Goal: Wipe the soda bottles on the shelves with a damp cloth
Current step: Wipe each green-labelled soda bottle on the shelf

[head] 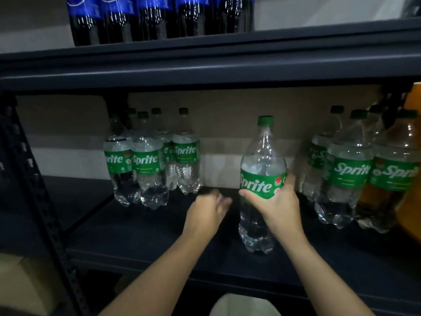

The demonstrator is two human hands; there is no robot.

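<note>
A clear Sprite bottle (262, 160) with a green cap and label stands upright on the dark middle shelf (141, 233), near its front. My right hand (275, 201) grips it around the label, thumb on the left side. My left hand (207, 210) is blurred and reaches forward just left of the bottle, fingers loosely stretched and holding nothing I can see. A dark shape (209, 191) lies on the shelf at its fingertips; I cannot tell if it is the cloth.
Several Sprite bottles (150, 160) stand at the back left and more (346, 169) on the right, beside an orange soda bottle (410, 201). Cola bottles with blue labels (159, 17) fill the upper shelf. A perforated shelf post (34, 179) runs down the left. A pale round object (246, 304) sits below.
</note>
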